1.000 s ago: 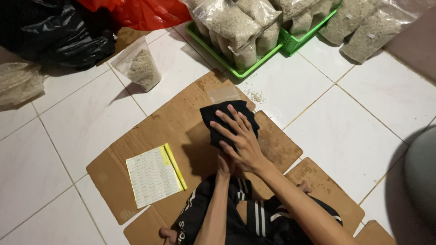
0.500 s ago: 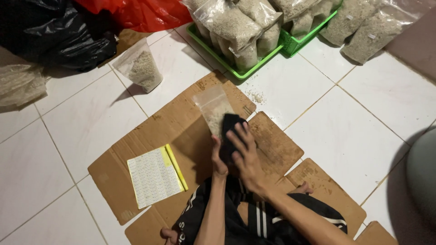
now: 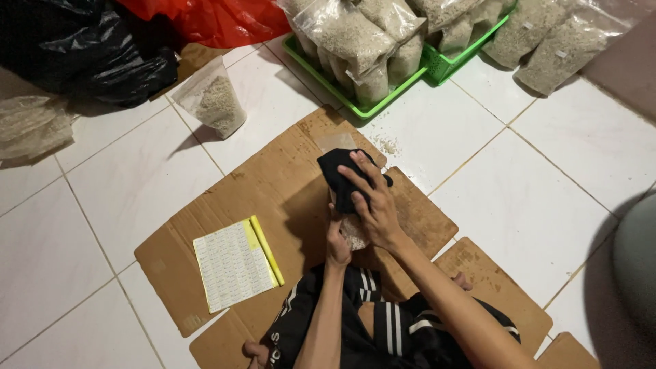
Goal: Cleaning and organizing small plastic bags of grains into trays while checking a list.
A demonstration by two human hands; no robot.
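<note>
I sit on flattened cardboard (image 3: 260,184) on a white tiled floor. My right hand (image 3: 372,201) presses a black cloth (image 3: 339,171) onto a clear plastic bag of pale grain (image 3: 354,236) lying on the cardboard. The bag's empty top (image 3: 335,142) sticks out beyond the cloth. My left hand (image 3: 337,244) grips the bag's near end, next to my knees. Cloth and hand hide most of the bag.
A label sheet with a yellow strip (image 3: 232,265) lies at my left. A small open bag of grain (image 3: 213,104) stands further back. Green trays (image 3: 383,102) hold filled bags. Black (image 3: 82,55) and red (image 3: 212,20) plastic sacks lie behind. Spilled grains (image 3: 389,145) dot the tile.
My right hand drew the cloth down the bag toward me, baring its top, then pushed it a little back up. The left hand stayed at the near end.
</note>
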